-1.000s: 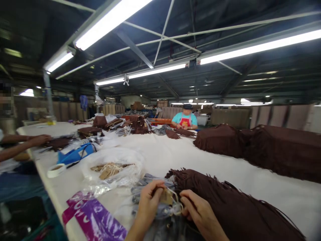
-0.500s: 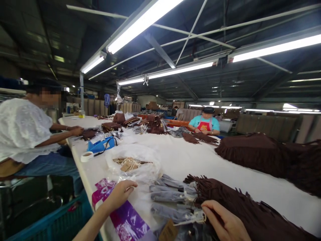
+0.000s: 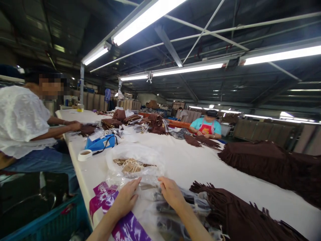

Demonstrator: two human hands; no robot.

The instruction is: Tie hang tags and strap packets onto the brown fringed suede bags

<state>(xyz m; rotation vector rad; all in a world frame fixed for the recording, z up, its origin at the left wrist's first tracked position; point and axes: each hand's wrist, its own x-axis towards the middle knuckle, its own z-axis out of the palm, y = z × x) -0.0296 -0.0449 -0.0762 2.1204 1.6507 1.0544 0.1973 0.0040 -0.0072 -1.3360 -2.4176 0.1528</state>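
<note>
My left hand [image 3: 127, 197] is over the table's near side, its fingers closed at the left edge of a clear plastic bag [image 3: 148, 184]. My right hand [image 3: 172, 194] has its fingertips closed at the bag's right edge. What the bag holds is hard to make out. Under and beside my right forearm lie several grey plastic-wrapped packets [image 3: 169, 222], partly blurred. A purple and magenta printed plastic bag [image 3: 131, 226] lies beneath my left forearm. Just beyond my hands, an opened white plastic bag [image 3: 110, 160] holds brown paper tags [image 3: 132, 166] with pale strings.
Dark brown fringed cloth pieces [image 3: 233, 204] lie at the right, with a larger fringed pile [image 3: 253, 154] behind. A tape roll [image 3: 85, 154] and blue tape dispenser [image 3: 100, 142] stand left. Two co-workers sit at the white table [image 3: 185, 157]. A teal crate [image 3: 50, 217] is below left.
My right hand has moved left from the wrapped packets beside the fringed cloth to the clear plastic bag. My left hand has shifted slightly right and down. The view has tilted a little.
</note>
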